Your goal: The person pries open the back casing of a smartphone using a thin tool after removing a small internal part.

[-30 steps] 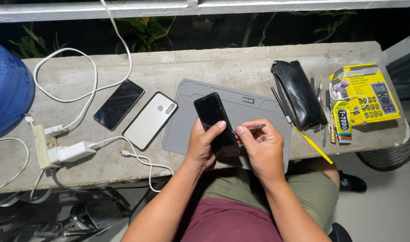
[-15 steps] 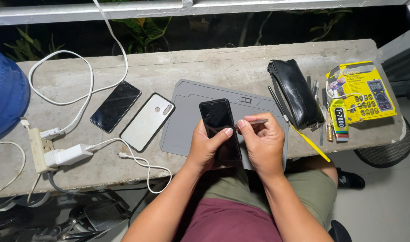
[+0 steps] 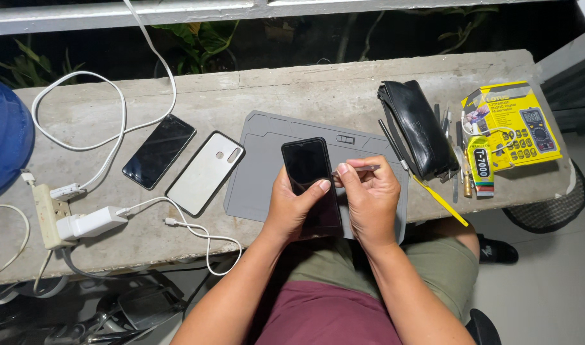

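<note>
The person sits at a concrete ledge (image 3: 318, 83) with both forearms reaching forward over a grey work mat (image 3: 254, 172). The left hand (image 3: 292, 207) grips a black smartphone (image 3: 308, 167) from below and from its left edge, thumb laid across the lower screen, fingers wrapped behind; the phone is held screen up, just above the mat, its top end pointing away from the person. The right hand (image 3: 369, 198) sits against the phone's right edge, fingers curled closed around a thin metal tool (image 3: 363, 168), pinched between thumb and forefinger; the tool's tip meets the phone's right side, though the exact contact point is too small to make out. To the left of the mat a white phone back cover (image 3: 206, 172) lies flat, and just beyond it a second dark phone (image 3: 158, 152) lies screen up, both at a slant. A white cable (image 3: 107, 115) loops over the ledge behind them and runs to a power strip (image 3: 46, 214) with a white charger (image 3: 91, 223) plugged in. To the right of the mat lies a black zip pouch (image 3: 417, 128), then a row of small tools (image 3: 455, 147) and a glue tube (image 3: 480, 167), and at the far right a yellow multimeter package (image 3: 513, 124).
</note>
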